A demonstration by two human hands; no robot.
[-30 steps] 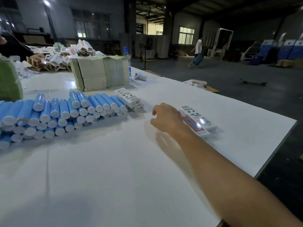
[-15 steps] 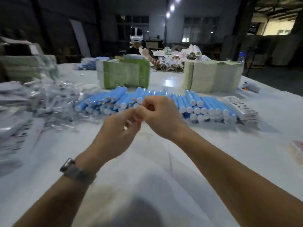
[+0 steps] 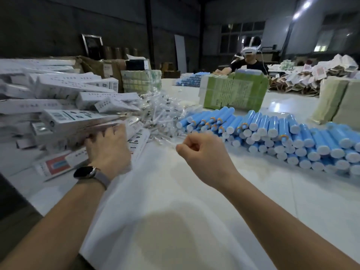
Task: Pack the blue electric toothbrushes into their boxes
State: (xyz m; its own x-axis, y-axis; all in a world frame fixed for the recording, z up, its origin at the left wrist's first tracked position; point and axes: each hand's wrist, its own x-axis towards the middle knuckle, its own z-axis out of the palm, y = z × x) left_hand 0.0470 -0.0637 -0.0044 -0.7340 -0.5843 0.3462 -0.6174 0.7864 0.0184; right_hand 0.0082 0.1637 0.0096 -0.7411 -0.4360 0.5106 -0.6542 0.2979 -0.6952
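Tabletop near edge cut off by frame. Blue toothbrushes heaped toward right edge, beyond right hand, apart. Boxes piled at left edge, print blurred, unreadable. Left hand reaches among boxes, fingertips hidden, hold unclear. Right hand pinches thin clear item, too blurred to identify.
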